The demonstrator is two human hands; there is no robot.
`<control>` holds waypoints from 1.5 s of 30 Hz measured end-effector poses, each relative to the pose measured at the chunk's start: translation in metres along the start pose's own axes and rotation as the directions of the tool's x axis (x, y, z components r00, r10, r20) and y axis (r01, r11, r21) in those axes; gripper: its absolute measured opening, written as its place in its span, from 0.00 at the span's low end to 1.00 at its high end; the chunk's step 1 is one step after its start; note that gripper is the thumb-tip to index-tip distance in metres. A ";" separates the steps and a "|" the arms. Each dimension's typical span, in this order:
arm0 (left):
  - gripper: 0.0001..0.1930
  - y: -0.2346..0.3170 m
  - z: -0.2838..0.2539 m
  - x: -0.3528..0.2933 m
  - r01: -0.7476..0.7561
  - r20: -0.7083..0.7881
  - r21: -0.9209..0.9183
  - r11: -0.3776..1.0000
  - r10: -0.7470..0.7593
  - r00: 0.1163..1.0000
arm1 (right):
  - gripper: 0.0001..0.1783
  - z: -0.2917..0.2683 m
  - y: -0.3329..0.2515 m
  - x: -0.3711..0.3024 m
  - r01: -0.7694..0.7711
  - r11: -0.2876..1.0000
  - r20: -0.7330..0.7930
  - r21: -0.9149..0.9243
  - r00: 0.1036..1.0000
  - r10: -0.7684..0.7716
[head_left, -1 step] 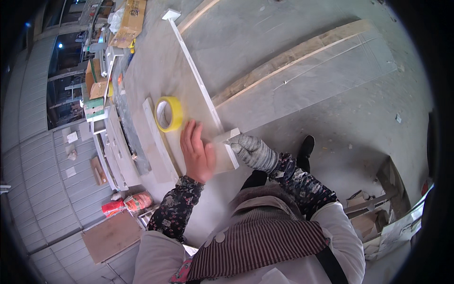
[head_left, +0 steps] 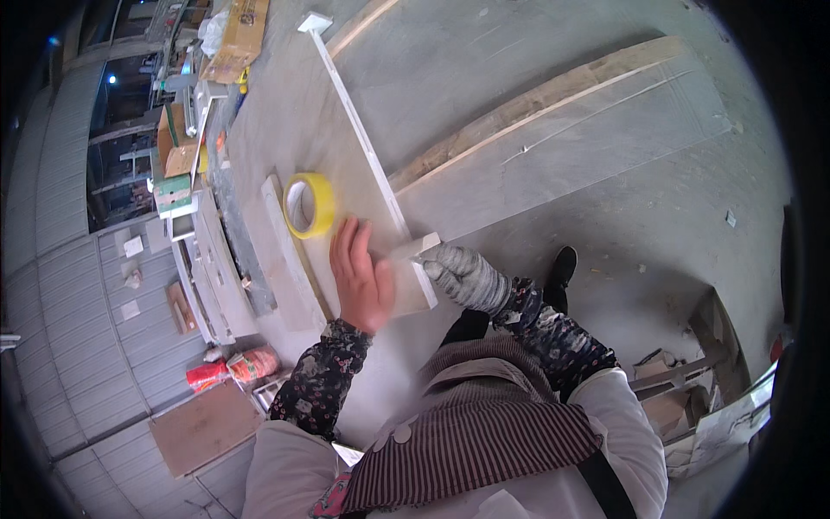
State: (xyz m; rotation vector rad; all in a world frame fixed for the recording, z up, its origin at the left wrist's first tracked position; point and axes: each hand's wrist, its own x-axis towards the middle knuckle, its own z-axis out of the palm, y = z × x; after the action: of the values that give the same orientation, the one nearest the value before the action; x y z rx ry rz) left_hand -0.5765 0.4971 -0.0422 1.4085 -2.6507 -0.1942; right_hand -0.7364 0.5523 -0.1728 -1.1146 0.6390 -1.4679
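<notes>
My bare left hand [head_left: 359,285] lies flat on a pale, flat panel [head_left: 298,130], fingers stretched out and close together. Just beyond its fingertips, on the left, a roll of yellow tape [head_left: 323,205] stands on its edge on the panel. My right hand [head_left: 467,277], in a grey knit glove, has its fingers closed on a white end piece [head_left: 419,246] at the panel's near right corner. Some of the gloved fingertips are hidden. A long, narrow white strip [head_left: 359,130] runs along the panel's right side toward the far end.
A pale wooden strip [head_left: 292,242] lies left of the tape. Beyond the white strip stretches a long clear sheet [head_left: 596,130] with a wooden board [head_left: 536,104] along it. Cardboard boxes [head_left: 238,39] stand far left. An open carton with scraps [head_left: 722,346] is at right.
</notes>
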 end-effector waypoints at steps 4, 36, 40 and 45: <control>0.27 -0.002 0.001 0.001 -0.010 -0.024 -0.010 1.000 0.010 1.000 | 0.11 -0.007 0.002 -0.002 0.126 0.986 0.099 -0.106 0.988 -0.116; 0.30 -0.001 -0.002 -0.001 0.062 0.038 -0.046 0.997 -0.061 0.997 | 0.16 0.015 0.006 -0.015 -0.033 0.993 -0.155 -0.111 0.988 0.016; 0.29 -0.001 -0.001 -0.002 0.059 0.033 -0.034 0.998 -0.058 0.998 | 0.16 0.005 0.001 -0.010 0.031 0.980 -0.037 -0.194 0.999 -0.039; 0.29 0.000 0.001 -0.001 0.053 0.029 -0.036 0.998 -0.052 0.998 | 0.16 -0.008 0.002 0.002 0.037 0.974 0.052 -0.223 0.998 -0.026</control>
State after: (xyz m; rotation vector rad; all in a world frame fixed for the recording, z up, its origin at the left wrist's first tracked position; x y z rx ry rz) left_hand -0.5759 0.4983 -0.0428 1.4758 -2.6192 -0.2690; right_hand -0.7425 0.5487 -0.1777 -1.3357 0.7703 -1.4157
